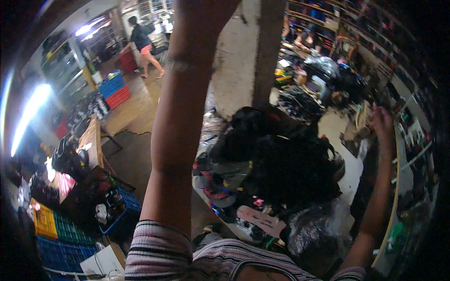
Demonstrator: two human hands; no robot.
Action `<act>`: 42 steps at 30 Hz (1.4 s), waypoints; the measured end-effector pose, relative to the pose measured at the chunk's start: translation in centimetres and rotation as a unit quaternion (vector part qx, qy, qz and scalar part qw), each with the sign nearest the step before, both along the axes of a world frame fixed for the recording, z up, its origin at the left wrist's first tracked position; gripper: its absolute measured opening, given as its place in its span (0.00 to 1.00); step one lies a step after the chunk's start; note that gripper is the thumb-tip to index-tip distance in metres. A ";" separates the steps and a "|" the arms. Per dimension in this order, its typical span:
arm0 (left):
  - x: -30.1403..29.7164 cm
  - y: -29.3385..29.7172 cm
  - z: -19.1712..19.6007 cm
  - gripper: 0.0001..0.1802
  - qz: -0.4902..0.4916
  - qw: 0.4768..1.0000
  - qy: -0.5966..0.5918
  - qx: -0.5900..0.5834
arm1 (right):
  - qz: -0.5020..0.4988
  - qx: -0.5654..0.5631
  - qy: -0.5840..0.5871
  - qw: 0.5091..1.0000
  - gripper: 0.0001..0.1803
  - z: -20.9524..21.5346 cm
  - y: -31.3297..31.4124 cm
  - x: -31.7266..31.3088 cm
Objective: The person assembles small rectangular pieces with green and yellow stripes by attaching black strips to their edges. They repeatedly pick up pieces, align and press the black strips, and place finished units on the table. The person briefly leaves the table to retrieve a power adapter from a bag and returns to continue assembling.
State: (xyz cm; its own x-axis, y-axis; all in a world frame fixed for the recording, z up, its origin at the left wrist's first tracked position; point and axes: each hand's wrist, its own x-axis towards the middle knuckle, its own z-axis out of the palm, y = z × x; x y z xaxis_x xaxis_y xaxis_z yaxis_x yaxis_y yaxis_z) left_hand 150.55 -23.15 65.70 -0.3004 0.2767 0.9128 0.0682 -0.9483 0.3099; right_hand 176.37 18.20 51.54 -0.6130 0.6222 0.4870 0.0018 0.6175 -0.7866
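My left arm stretches straight up through the middle of the view. The lower part of my left hand (204,14) shows at the top edge, where its fingers are cut off, so what it holds or touches stays out of sight. Out to the right, my right hand (383,122) is raised with its fingers apart, beside a tan-brown item (362,118) near the shelving. Whether the two touch is unclear. Below and between my arms lies a big heap of black items (293,168), with a pinkish flat piece (261,221) and clear plastic wrapping (316,229) nearest me.
A concrete pillar (236,61) rises behind the heap. Crowded shelves (417,136) line the right side. Blue and red crates (115,91) stand at the far left, with more crates (70,229) near left. One person (142,42) walks at the back; another (308,41) is at the far right.
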 end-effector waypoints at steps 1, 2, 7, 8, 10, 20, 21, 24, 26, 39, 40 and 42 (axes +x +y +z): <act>-1.3 -4.1 -1.8 0.13 -0.058 0.997 -0.043 -0.002 | 0.063 0.066 -0.038 0.995 0.18 2.2 -2.0 -0.5; -2.4 -8.3 -3.9 0.12 -0.124 0.989 -0.083 -0.008 | 0.085 0.114 -0.087 0.986 0.18 4.0 -4.7 -0.9; -3.5 -27.9 -16.8 0.18 0.295 0.889 -0.323 -0.134 | 0.332 0.139 -0.315 0.878 0.20 10.2 -24.4 -5.3; -3.4 -31.9 -19.3 0.20 0.291 0.861 -0.391 -0.148 | 0.389 0.156 -0.320 0.850 0.20 10.6 -28.8 -7.7; -3.3 -40.0 -23.4 0.27 0.329 0.797 -0.452 -0.227 | 0.454 0.156 -0.311 0.820 0.19 10.2 -37.2 -13.7; -0.1 -66.0 -31.6 0.27 0.416 0.671 -0.382 -0.481 | 0.132 0.441 -0.129 0.878 0.19 -16.0 -51.7 -54.7; -0.9 -67.3 -31.8 0.23 0.431 0.616 -0.382 -0.536 | 0.098 0.376 -0.160 0.907 0.26 -19.0 -53.1 -57.3; -5.6 -69.4 -32.5 0.13 0.532 0.497 -0.319 -0.607 | 0.130 0.342 -0.361 0.858 0.52 -30.7 -62.7 -59.2; -10.4 -70.1 -32.6 0.11 0.526 0.511 -0.340 -0.589 | 0.273 0.096 -0.350 0.891 0.47 -37.2 -71.5 -58.3; -51.7 -74.0 -29.5 0.16 0.362 0.566 0.042 -0.739 | 0.442 -0.711 -0.540 0.087 0.26 -43.2 -102.4 -85.4; -54.1 -74.7 -29.3 0.15 0.352 0.574 0.028 -0.739 | 0.407 -0.726 -0.545 0.106 0.22 -44.1 -102.8 -88.0; -58.7 -76.6 -29.1 0.13 0.337 0.589 0.016 -0.734 | 0.271 -0.821 -0.498 0.067 0.18 -46.6 -102.5 -93.5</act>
